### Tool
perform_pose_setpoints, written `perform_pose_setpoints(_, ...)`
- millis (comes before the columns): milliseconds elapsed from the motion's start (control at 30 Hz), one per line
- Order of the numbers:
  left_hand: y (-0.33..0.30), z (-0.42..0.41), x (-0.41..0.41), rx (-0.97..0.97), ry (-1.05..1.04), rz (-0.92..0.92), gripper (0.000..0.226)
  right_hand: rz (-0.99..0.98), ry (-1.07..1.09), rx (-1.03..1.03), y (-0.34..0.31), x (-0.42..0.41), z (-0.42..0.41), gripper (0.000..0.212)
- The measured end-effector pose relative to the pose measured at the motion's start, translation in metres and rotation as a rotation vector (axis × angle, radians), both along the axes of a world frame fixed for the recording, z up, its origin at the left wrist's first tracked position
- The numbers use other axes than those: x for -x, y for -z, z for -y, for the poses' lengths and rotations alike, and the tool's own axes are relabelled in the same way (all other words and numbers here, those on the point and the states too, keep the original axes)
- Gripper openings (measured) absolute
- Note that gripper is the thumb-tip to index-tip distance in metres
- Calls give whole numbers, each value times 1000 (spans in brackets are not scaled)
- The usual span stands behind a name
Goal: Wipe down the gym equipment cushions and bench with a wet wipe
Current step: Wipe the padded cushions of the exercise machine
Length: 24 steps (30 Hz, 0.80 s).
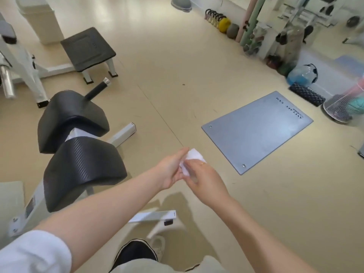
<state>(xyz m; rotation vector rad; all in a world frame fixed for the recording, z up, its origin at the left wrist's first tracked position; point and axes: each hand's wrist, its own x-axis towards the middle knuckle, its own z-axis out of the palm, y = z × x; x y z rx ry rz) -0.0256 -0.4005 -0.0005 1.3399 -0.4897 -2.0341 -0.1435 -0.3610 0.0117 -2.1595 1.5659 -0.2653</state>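
— What are the hands doing?

— I'm seeing both held out in front of me, over the floor (177, 75). The left hand (171, 170) and the right hand (202, 177) are meeting around the wipe (192, 159), a small white wad. The left fingers are lying along its left side with the thumb tucked under; the right hand is pinching it from below and the right. So both are grasping the wipe, neither is free.

— Where is the wipe relative to the cushions?

— It's hanging in the air, well apart from them. The near cushion (82, 170) is sitting to the left of my left forearm, black and ribbed. The far cushion (72, 119) is just behind it, with a white frame (122, 134) showing between and beneath them. A black handle (98, 89) is sticking up behind the far cushion.

— Anything else around?

— A low black bench (88, 49) is standing further back on the left. A grey mat (258, 131) is lying on the floor to the right of the hands. Kettlebells (218, 21) are lining the far wall. My shoe (137, 253) is showing at the bottom edge.
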Motion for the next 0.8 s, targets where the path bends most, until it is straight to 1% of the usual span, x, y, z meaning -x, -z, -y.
perform_pose_setpoints(67,6,22,-1,44,-46,127,11,-165,-265,-49,2,5,16,49)
perform_pose_setpoints(100,9,34,-3,52,-73,188,6,-172,-313,-56,3,9,25,50)
perform_pose_setpoints(133,12,45,-5,61,-98,230,3,-100,-273,-49,2,14,36,51)
perform_pose_setpoints(200,13,68,-7,113,-92,265,4,218,-27,-19,6,27,71,49)
perform_pose_setpoints(233,12,78,-6,157,-62,289,4,346,70,-57,9,35,96,46)
perform_pose_setpoints(267,10,88,-4,200,-38,326,3,423,104,-167,9,42,122,48)
perform_pose_setpoints(300,8,99,-1,241,-30,368,3,477,70,-309,12,48,149,51)
perform_pose_setpoints(333,5,109,3,275,-43,406,2,499,-18,-433,13,55,174,46)
perform_pose_setpoints(400,3,128,12,320,-115,456,5,522,-181,-601,16,65,213,21)
perform_pose_setpoints(433,3,137,15,338,-170,479,9,554,-203,-660,17,69,230,10)
perform_pose_setpoints(467,3,143,20,353,-240,497,11,594,-191,-715,18,74,245,6)
perform_pose_setpoints(533,3,151,34,385,-387,565,6,676,-95,-832,20,83,275,5)
perform_pose_setpoints(567,3,153,44,422,-428,641,5,685,-49,-899,20,85,288,3)
perform_pose_setpoints(600,3,155,54,478,-440,757,7,665,-23,-982,19,85,299,4)
perform_pose_setpoints(633,3,157,64,553,-428,919,11,642,-3,-1080,20,84,308,6)
perform_pose_setpoints(700,5,160,82,767,-342,1251,19,674,106,-1277,19,78,323,13)
perform_pose_setpoints(733,7,161,88,887,-282,1402,22,733,158,-1369,18,76,328,18)
perform_pose_setpoints(767,12,163,92,997,-221,1547,25,800,181,-1458,17,74,333,22)
perform_pose_setpoints(800,17,163,93,1070,-149,1676,28,852,156,-1551,17,72,337,25)
